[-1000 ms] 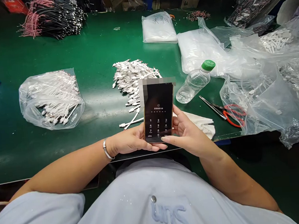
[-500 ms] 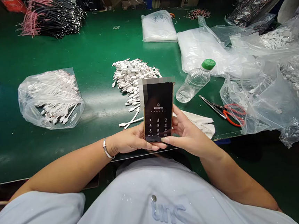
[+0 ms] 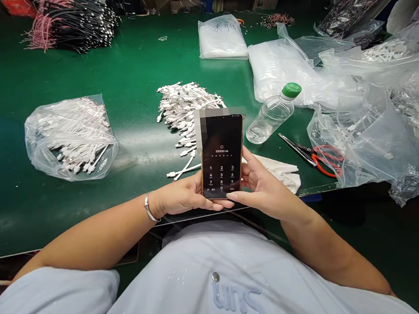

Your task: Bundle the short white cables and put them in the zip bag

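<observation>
A smartphone (image 3: 221, 158) is held upright between both hands at the table's near edge, its dark screen showing a number keypad. My left hand (image 3: 187, 194) is closed around its lower left side, with fingers beneath the bottom edge. My right hand (image 3: 261, 189) grips the right side, its thumb at the lower edge of the screen. Behind the phone lies a pile of short white cables (image 3: 185, 105), partly hidden by it. A white cloth-like piece (image 3: 282, 170) lies just beyond my right hand.
A clear bag of white cables (image 3: 74, 139) lies left. A green-capped plastic bottle (image 3: 274, 114), red-handled scissors (image 3: 320, 159) and plastic bags (image 3: 282, 67) are on the right. Bundled black and pink cables (image 3: 76, 24) lie far left on the green table (image 3: 131, 66).
Both hands keep the same hold on the phone, and the keypad is still displayed. Only a very slight shift of the view shows.
</observation>
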Available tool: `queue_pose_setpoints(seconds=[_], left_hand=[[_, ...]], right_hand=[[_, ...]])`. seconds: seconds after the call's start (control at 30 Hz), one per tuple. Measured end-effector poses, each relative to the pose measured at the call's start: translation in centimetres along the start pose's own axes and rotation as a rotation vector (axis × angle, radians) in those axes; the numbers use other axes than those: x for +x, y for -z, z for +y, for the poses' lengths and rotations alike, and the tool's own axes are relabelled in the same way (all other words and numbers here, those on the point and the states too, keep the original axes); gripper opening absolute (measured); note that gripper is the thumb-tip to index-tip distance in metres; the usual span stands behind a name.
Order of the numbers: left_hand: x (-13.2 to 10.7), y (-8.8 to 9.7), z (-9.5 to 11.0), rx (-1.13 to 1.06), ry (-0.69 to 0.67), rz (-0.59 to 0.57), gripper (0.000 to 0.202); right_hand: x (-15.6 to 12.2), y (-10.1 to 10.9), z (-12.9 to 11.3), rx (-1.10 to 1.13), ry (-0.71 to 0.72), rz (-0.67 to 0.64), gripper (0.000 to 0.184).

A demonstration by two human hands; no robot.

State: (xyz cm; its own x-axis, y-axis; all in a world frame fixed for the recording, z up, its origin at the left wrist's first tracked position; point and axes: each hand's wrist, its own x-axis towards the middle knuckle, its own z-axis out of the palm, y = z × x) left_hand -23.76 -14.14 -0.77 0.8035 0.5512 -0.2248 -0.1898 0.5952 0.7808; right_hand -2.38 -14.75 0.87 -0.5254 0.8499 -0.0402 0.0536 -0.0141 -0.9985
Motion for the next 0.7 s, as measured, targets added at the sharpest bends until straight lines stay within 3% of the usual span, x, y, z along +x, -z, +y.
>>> queue_pose_setpoints(seconds=[0.7], left_hand=[[-0.01,0.11,-0.23,0.034,-0.020,0.015,0.044]], right_hand=[[-0.22,-0.12,0.02,-0.016,0.000,0.016,0.101]])
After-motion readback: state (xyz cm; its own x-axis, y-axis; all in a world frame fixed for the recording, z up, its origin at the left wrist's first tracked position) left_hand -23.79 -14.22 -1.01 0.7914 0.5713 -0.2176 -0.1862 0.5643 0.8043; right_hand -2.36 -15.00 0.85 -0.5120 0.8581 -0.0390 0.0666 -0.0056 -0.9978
